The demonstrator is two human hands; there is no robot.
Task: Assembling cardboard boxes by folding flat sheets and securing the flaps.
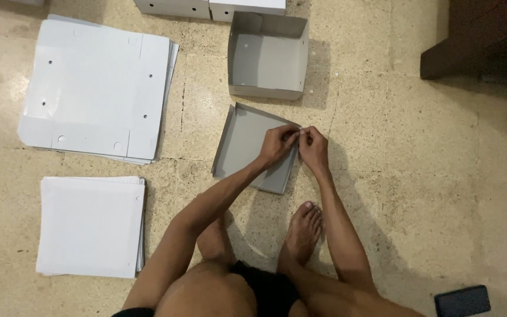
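Head view, person squatting on the speckled stone floor (394, 176). I see the left hand (277, 145) and right hand (314, 148) meeting at the far right corner of a half-formed grey box tray (247, 147), which lies on the floor straight ahead of the bare foot (302, 233). Fingers of both hands are pinched narrow on the corner flap; whatever small part sits between the fingertips is too small for me to tell.

Risks, as I judge them:
- the near wall looks barely raised; a pinch at one corner only could let the tray skew or the wall fold flat.
- thin card may crease if pulled sideways.
- the finished open box (268, 56) sits just beyond; a slide forward could knock it.

Flat stacks (98, 88) lie well apart, toward the left.
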